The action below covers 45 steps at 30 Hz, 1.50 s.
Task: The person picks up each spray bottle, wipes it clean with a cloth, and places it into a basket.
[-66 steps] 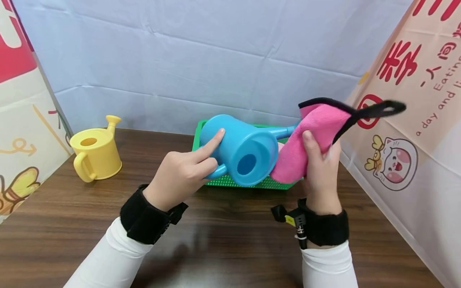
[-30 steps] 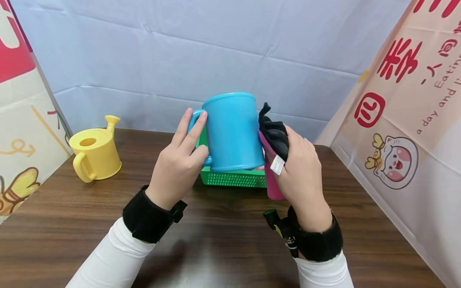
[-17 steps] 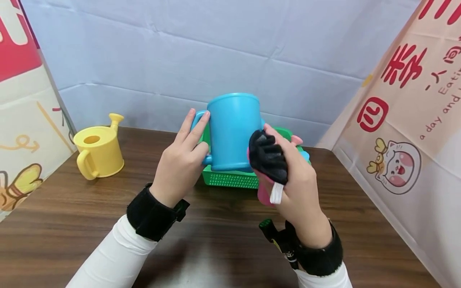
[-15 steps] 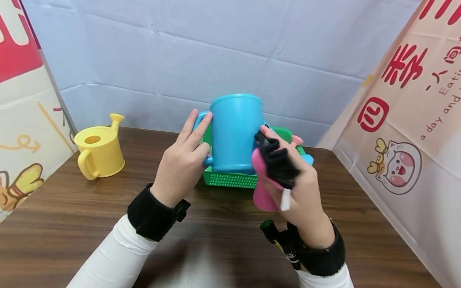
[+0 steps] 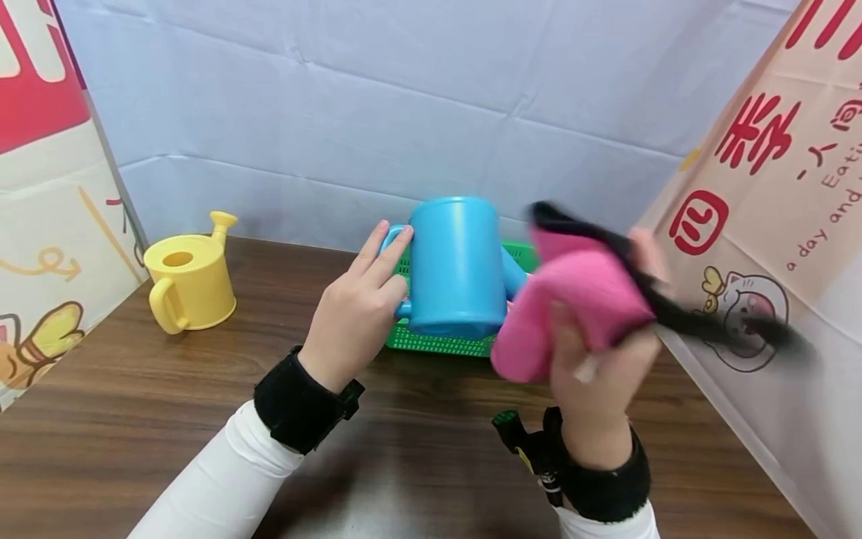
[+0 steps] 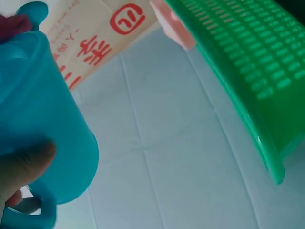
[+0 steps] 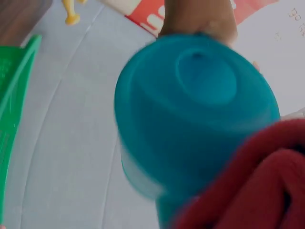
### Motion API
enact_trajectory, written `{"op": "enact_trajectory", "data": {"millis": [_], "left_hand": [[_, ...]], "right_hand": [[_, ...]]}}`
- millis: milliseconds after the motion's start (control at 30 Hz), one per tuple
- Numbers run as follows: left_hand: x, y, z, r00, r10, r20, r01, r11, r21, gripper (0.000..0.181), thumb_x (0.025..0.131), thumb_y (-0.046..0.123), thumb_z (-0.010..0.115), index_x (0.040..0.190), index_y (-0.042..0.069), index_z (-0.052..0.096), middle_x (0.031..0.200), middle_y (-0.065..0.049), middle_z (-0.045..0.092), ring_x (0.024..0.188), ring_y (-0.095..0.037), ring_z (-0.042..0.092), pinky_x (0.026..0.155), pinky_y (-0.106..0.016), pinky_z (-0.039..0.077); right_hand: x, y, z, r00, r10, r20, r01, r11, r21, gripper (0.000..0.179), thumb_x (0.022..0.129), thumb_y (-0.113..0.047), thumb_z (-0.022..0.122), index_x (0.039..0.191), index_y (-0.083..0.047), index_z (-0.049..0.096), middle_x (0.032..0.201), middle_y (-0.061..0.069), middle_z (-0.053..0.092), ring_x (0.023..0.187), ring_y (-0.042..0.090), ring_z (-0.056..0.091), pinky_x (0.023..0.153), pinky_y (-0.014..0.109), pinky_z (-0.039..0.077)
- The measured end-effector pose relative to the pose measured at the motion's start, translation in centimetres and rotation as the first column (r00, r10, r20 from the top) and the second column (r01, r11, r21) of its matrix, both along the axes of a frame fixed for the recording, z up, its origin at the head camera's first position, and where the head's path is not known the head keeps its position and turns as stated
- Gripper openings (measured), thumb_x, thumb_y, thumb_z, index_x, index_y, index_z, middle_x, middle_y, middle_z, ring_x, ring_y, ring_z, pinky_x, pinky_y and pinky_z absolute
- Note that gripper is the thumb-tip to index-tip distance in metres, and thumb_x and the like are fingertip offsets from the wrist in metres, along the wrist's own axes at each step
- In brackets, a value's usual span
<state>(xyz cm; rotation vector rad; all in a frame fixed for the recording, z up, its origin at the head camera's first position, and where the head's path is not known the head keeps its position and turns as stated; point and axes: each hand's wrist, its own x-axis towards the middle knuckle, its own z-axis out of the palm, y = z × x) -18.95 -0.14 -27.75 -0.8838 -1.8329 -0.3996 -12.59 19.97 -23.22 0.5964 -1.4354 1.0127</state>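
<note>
My left hand [image 5: 357, 307] grips the handle of a blue watering can [image 5: 458, 269], with two fingers stretched along it. The can hangs over a green basket [image 5: 441, 344], base up, its spout [image 5: 514, 273] slanting down to the right. In the right wrist view the can's top with its round opening [image 7: 209, 76] shows. My right hand [image 5: 595, 382] holds a pink cloth [image 5: 579, 299] with a black edge and a black loop, blurred by motion. The cloth lies just right of the can and covers the spout's end; whether it touches is hard to tell.
A yellow watering can [image 5: 191, 284] stands upright on the wooden table [image 5: 135, 404] at the left. Something pink [image 6: 174, 26] shows at the basket's rim in the left wrist view. A pale blue sheet [image 5: 337, 135] hangs behind; printed sheets flank both sides.
The blue can went from lying sideways to base up, then sank slightly to the right. The right hand bunched the cloth against it, then swung right, with the black loop flying outward.
</note>
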Motion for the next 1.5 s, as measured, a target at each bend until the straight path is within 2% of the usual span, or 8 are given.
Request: {"op": "enact_trajectory", "data": {"millis": [133,233,600,700,867,967,1233,1500], "left_hand": [[-0.3,-0.1,-0.2,1.000,0.004,-0.011,-0.004,1.000,0.016,0.022,0.084,-0.003,0.064,0.064,-0.001,0.054,0.129,-0.019,0.053,0.130,-0.032,0.037,0.063,-0.033,0.053],[-0.6,-0.4,-0.3,0.999,0.008,-0.033,-0.006,0.999,0.052,0.025,0.084,-0.005,0.064,0.062,-0.002,0.052,0.127,-0.020,0.055,0.130,-0.032,0.038,0.072,-0.038,0.054],[-0.7,0.1,-0.1,0.979,-0.085,-0.188,0.088,0.996,0.007,0.030,0.085,-0.012,0.056,0.060,0.000,0.047,0.117,-0.021,0.060,0.123,-0.035,0.045,0.078,-0.039,0.053],[-0.7,0.2,-0.1,0.984,-0.069,-0.163,0.071,0.997,0.002,0.027,0.084,-0.009,0.061,0.061,-0.001,0.049,0.117,-0.020,0.060,0.124,-0.035,0.045,0.081,-0.040,0.051],[-0.8,-0.1,0.2,0.992,-0.036,-0.124,0.042,0.998,0.049,0.025,0.081,-0.003,0.068,0.062,-0.002,0.051,0.120,-0.019,0.059,0.125,-0.034,0.044,0.082,-0.042,0.050],[-0.7,-0.1,0.4,0.992,-0.018,-0.122,0.030,0.995,0.096,0.027,0.084,-0.004,0.064,0.061,-0.001,0.050,0.122,-0.018,0.058,0.125,-0.036,0.043,0.074,-0.041,0.053],[-0.3,0.1,0.1,0.992,0.034,-0.119,-0.012,0.985,0.173,0.031,0.087,-0.003,0.060,0.061,0.002,0.045,0.134,-0.025,0.044,0.096,-0.035,0.063,0.047,-0.030,0.047],[-0.2,-0.5,0.4,0.998,0.010,-0.065,0.009,0.958,0.287,0.027,0.089,-0.009,0.051,0.064,-0.001,0.047,0.134,-0.024,0.046,0.070,-0.035,0.063,0.043,-0.030,0.042]], "right_hand": [[0.3,-0.5,-1.1,0.919,-0.183,0.351,0.015,0.902,0.431,0.065,0.085,-0.043,0.065,0.132,-0.002,0.045,0.121,0.013,0.057,0.100,0.024,0.058,0.081,0.041,0.049],[-0.1,-0.7,-1.3,0.844,-0.145,0.516,-0.148,0.862,0.485,0.066,0.087,-0.028,0.066,0.142,-0.012,0.036,0.127,0.010,0.052,0.110,0.020,0.052,0.085,0.044,0.047],[-3.3,1.8,-1.3,0.596,0.223,0.771,-0.292,0.955,-0.050,0.025,0.099,-0.027,0.044,0.110,-0.004,0.045,0.081,0.011,0.051,0.074,0.017,0.057,0.067,0.027,0.046],[-3.0,1.3,-1.4,0.639,0.140,0.757,-0.285,0.956,0.063,0.032,0.097,-0.023,0.049,0.123,-0.006,0.042,0.096,0.010,0.054,0.085,0.015,0.057,0.076,0.030,0.046],[-1.9,-0.2,-1.6,0.826,0.029,0.562,-0.303,0.865,0.400,0.068,0.090,-0.019,0.061,0.147,-0.010,0.025,0.148,0.006,0.028,0.133,0.018,0.029,0.101,0.042,0.035],[-1.5,-0.4,-1.7,0.882,0.050,0.468,-0.303,0.821,0.484,0.073,0.090,-0.028,0.061,0.147,-0.003,0.022,0.155,0.009,0.009,0.141,0.026,0.008,0.107,0.046,0.027],[-2.3,0.8,-1.9,0.793,0.101,0.601,-0.291,0.929,0.228,0.050,0.090,-0.012,0.054,0.137,-0.002,0.039,0.129,0.010,0.050,0.112,0.012,0.050,0.094,0.030,0.037],[-1.8,-1.4,-2.4,0.938,0.171,0.302,-0.304,0.823,0.479,0.073,0.093,-0.043,0.051,0.141,0.006,0.028,0.151,0.019,0.018,0.139,0.037,0.012,0.107,0.050,0.023]]}}
